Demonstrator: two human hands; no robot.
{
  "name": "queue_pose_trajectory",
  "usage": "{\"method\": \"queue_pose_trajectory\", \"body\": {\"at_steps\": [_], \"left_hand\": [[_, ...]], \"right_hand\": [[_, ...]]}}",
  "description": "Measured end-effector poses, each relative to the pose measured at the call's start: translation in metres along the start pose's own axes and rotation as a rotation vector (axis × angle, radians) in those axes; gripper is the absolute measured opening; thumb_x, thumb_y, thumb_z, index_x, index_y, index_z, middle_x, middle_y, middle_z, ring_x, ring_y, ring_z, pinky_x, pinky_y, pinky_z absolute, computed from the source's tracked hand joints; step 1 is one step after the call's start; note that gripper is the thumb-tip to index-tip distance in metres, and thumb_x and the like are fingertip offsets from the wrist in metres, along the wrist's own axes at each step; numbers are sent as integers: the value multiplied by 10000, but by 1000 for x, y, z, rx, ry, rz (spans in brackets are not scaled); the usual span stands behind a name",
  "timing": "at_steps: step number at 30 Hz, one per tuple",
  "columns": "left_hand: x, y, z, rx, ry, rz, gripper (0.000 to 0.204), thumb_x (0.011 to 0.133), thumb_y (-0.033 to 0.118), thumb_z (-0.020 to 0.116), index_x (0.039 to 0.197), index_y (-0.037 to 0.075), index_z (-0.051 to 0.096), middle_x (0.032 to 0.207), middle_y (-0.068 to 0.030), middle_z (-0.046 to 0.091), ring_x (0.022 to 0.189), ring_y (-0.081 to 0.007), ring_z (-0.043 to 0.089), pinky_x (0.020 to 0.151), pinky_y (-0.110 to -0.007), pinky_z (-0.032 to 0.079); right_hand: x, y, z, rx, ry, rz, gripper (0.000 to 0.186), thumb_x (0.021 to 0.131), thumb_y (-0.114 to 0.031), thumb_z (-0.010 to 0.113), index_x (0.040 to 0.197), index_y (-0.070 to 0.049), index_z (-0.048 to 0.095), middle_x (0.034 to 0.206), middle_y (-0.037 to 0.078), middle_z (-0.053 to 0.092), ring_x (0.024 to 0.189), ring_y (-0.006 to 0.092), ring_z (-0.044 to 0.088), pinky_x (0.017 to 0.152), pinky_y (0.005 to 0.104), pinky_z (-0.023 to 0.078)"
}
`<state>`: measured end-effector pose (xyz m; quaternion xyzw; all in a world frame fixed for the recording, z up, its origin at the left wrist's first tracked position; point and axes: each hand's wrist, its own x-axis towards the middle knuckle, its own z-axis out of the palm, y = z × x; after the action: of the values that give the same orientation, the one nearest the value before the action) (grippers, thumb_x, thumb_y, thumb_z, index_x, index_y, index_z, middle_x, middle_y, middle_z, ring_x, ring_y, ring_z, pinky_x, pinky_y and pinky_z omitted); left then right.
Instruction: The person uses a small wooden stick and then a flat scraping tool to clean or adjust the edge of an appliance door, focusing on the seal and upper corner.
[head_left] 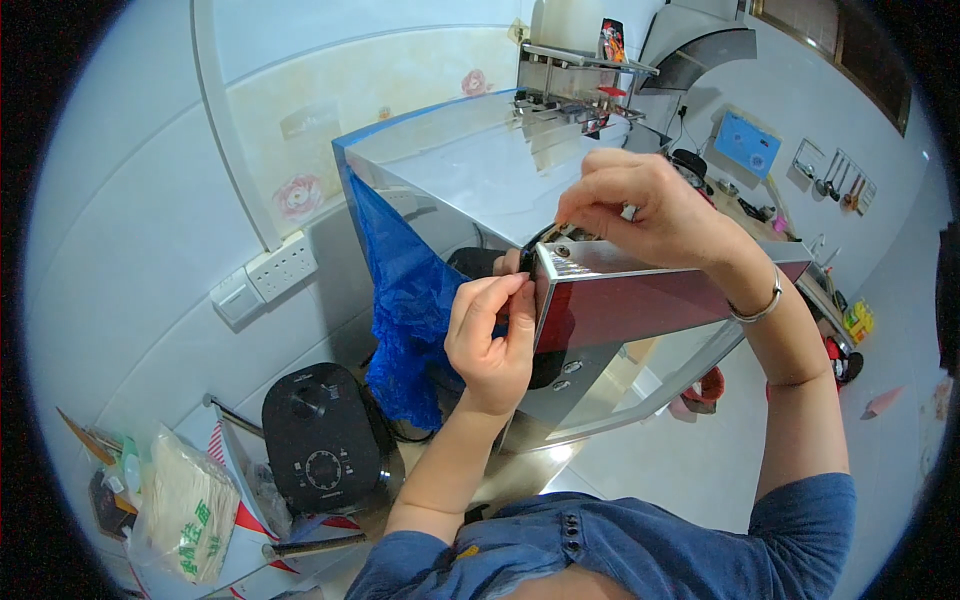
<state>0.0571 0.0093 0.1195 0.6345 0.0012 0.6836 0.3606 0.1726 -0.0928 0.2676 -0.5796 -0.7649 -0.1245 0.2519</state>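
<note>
A large shiny metal appliance (pixel 450 130) stands before me, with a metal-framed, dark reddish glass panel (pixel 630 306) at its near end. My left hand (pixel 492 345) is closed in a pinch at the panel's left corner, against a thin black strip or cable (pixel 529 258) there. Above the same corner, my right hand (pixel 640 200) is bent over with thumb and fingers pinched together. What lies between those fingertips is too small to make out. A round screw-like fitting (pixel 562 251) shows on the frame's top edge. Crumpled blue film (pixel 405 310) hangs from the appliance's left side.
A black countertop appliance with a dial (pixel 318 440) sits at the lower left, near a plastic-wrapped pack (pixel 190 510). A socket strip (pixel 282 268) is on the left wall. Behind stands a metal rack (pixel 580 60). A red bucket (pixel 704 388) stands beyond the panel, and utensils (pixel 840 185) hang at right.
</note>
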Motion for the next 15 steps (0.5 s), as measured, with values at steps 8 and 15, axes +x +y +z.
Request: {"method": "queue_pose_trajectory", "body": {"at_steps": [8, 15], "left_hand": [[0, 1, 1, 7, 13, 33, 124, 781, -68, 643, 893, -19, 620, 834, -105, 608, 745, -198, 582, 707, -274, 469], [-2, 2, 1, 36, 12, 40, 132, 776, -87, 635, 893, -28, 623, 831, -109, 608, 747, -206, 588, 709, -281, 475]], "right_hand": [[3, -21, 1, -272, 65, -194, 103, 728, 29, 645, 813, -20, 613, 629, 56, 451, 592, 211, 451, 534, 319, 384], [3, -50, 4, -553, -22, -228, 191, 633, -14, 646, 811, 9, 582, 640, 54, 427, 615, 211, 448, 577, 322, 389]]}}
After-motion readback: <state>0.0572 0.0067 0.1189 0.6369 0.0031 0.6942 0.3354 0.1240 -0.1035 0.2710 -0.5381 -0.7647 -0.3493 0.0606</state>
